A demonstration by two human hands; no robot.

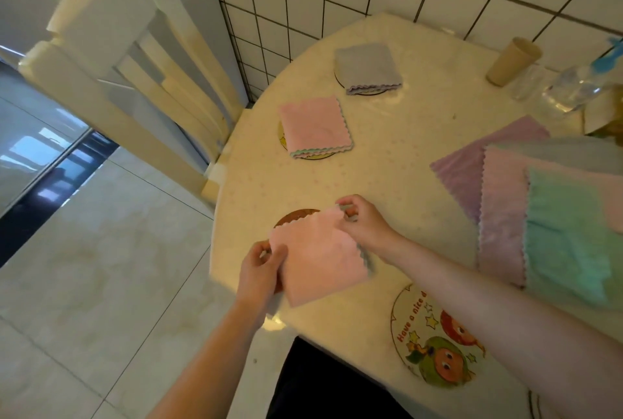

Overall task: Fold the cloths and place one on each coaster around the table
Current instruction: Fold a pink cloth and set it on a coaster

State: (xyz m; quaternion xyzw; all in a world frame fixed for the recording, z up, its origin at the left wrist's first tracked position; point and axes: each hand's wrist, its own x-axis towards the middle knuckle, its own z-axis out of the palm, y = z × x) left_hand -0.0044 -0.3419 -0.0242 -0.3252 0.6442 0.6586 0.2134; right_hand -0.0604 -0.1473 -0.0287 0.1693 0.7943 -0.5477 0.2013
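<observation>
Both hands hold a folded pink cloth point(318, 258) just above the table point(387, 189) edge. Left hand point(261, 265) fingers pinch its near corner, and right hand point(362, 219) fingers pinch the far corner. Under it a brown coaster point(295, 216) peeks out. If one pinch lets go, I think the fold could flop open, or the cloth could slide off onto the floor point(101, 267). To the right, a cartoon coaster point(435, 348) waits bare, and unfolded cloths point(539, 216) lie stacked.

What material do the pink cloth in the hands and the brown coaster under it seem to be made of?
Pink cloth: probably microfibre or a similar soft fleece, matte, with a fuzzy nap and wavy stitched edges. Brown coaster: possibly wood or cork, judging by its dull brown surface; mostly hidden, so uncertain.
</observation>
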